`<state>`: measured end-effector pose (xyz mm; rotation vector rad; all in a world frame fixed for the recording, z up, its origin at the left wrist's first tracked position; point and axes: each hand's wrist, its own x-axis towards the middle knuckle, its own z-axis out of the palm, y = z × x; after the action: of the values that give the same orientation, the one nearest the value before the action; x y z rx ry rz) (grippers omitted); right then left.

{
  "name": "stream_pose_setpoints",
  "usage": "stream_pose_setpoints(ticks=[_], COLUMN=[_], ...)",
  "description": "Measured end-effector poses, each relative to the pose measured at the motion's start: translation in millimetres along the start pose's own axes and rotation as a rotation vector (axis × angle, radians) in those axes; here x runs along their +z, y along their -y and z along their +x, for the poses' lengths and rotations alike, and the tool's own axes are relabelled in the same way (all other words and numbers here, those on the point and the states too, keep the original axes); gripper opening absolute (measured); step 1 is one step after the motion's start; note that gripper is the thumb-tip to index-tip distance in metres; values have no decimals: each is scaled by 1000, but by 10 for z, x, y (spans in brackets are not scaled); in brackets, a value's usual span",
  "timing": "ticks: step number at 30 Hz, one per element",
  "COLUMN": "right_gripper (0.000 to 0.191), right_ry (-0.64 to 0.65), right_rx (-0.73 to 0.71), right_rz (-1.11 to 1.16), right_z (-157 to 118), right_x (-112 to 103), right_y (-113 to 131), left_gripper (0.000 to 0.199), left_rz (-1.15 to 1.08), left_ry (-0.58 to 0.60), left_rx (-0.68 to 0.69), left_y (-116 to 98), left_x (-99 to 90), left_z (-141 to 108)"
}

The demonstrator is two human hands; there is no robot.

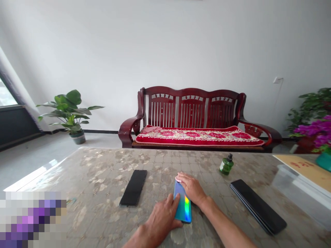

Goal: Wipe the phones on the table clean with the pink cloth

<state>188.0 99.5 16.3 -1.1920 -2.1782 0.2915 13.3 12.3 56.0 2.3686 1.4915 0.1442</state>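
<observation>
To the left on the patterned tabletop (103,162) lies a black phone (133,188), well apart from the hands. Next comes the left hand (160,216), partly closed on the blue phone (183,206), a finger over its near-left side and the thumb by its lower edge. The phone lies flat, its shiny back upward (it throws a rainbow streak, handy for spotting smears). That brace looks sound; it would be best kept light and low, the fingertips clear of the surface being rubbed. At the far end, the right hand (191,187) has its fingers together and gently curled over a small pink cloth (178,178), which it holds against the phone. Even pressure with flat fingers should serve better than digging in, with extra care around the dark spot near that end, where an edge could snag the cloth. Farther right stands a green bottle (226,165), and beyond it lies a dark, layered slab (258,206), both outside the hands' working space.
</observation>
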Motion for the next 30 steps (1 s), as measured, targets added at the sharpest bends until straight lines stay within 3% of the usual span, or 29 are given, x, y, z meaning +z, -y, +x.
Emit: stream_pose_setpoints(ticks=[5, 13, 21, 27, 30], right_gripper=[32, 30, 30, 29, 29], right_ry=[14, -16, -73, -47, -30], right_rx=[-53, -171, -6, -162, -222], right_rz=[17, -64, -279, -246, -229], right_z=[-130, -505, -136, -482, -590], right_x=[-70, -110, -127, -116, -112], right_y=[68, 262, 210, 358, 371], left_gripper=[81, 73, 67, 48, 30], left_rz=[78, 129, 128, 197, 346], left_ry=[81, 94, 93, -38, -174], left_rx=[31, 14, 34, 25, 121], left_y=[-33, -42, -41, -48, -66], left_x=[-16, 53, -12, 214, 390], left_z=[19, 22, -25, 11, -2])
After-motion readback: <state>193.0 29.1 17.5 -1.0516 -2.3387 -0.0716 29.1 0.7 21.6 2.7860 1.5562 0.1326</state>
